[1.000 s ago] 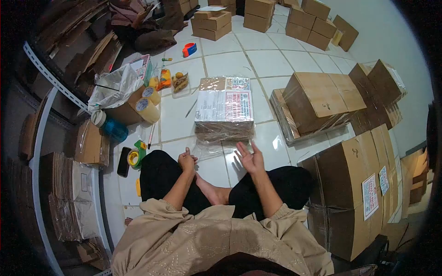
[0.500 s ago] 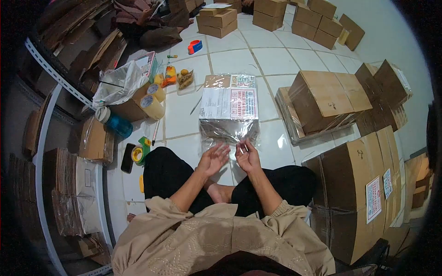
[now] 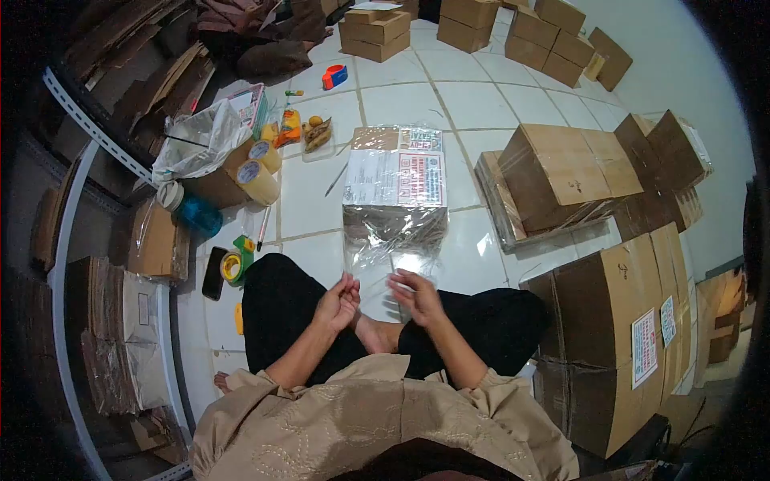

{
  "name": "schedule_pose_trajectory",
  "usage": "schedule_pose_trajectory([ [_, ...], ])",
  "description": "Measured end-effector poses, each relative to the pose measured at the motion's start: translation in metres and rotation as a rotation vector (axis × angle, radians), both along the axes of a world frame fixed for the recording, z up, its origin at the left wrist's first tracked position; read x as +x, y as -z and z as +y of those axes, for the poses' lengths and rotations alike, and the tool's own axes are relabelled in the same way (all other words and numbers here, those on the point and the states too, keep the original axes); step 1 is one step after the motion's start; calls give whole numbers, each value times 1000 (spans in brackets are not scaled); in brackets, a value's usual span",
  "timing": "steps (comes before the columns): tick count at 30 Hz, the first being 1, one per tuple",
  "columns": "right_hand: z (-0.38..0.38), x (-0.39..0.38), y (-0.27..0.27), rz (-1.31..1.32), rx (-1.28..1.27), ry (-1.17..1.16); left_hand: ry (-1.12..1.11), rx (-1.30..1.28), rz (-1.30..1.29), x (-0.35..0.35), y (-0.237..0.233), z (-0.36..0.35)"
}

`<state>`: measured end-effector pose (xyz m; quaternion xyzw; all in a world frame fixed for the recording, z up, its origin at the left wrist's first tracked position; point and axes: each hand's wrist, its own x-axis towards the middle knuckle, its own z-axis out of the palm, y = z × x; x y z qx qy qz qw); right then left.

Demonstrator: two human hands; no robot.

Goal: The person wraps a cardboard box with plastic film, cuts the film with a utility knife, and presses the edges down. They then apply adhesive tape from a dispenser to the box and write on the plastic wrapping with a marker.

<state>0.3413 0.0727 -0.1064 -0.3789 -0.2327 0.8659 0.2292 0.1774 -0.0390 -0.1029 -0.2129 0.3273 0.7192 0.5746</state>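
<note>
left hand (image 3: 337,303) pinches the near edge of the clear wrap (image 3: 383,258) above the crossed legs; right hand (image 3: 415,295) curls at it, blurred, grip unclear. beyond, the wrapped bundle (image 3: 395,178) lies on the floor (image 3: 473,104), tape (image 3: 233,267) near left.

Bright, even overhead light; soft glare on white floor tiles (image 3: 473,240) near centre. Heavy fisheye bending, black vignette at 3 and 9 o'clock. Motion-blurred right hand (image 3: 413,297).
</note>
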Motion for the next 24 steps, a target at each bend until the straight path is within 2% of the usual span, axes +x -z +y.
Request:
schedule_pose_trajectory([
  [1,2,-12,0,71,-55,-71,8,9,-3,5,5,-3],
  [3,13,-30,-3,267,-84,-12,94,77,54,12,19,-12],
  [4,20,-30,-1,271,-78,-11,99,35,116,17,26,-19],
  [6,35,-26,3,401,-171,153,122,45,100,21,15,-28],
  [9,23,-14,0,364,-171,214,155,30,105,22,27,-26],
  [11,-3,-12,-6,321,-132,237,292,-15,100,32,38,-1],
  [13,-30,-13,-23,290,-87,337,235,256,151,49,56,36],
  [14,-40,-16,-34,264,-26,374,289,242,158,46,72,53],
  [16,-39,-13,-35,280,19,350,352,239,163,42,68,86],
  [18,-35,-11,-37,218,66,327,-34,172,59,44,38,115],
  [19,-36,-11,-29,215,79,340,-20,183,54,38,39,122],
  [21,-37,-15,8,-188,111,330,-99,252,74,15,55,125],
  [22,-35,-19,24,-274,-16,271,-96,253,69,11,57,124],
  [23,-29,-25,54,-251,-139,234,-115,194,75,6,59,121],
  [24,-18,-31,68,-201,-99,143,-134,135,89,0,60,120],
])
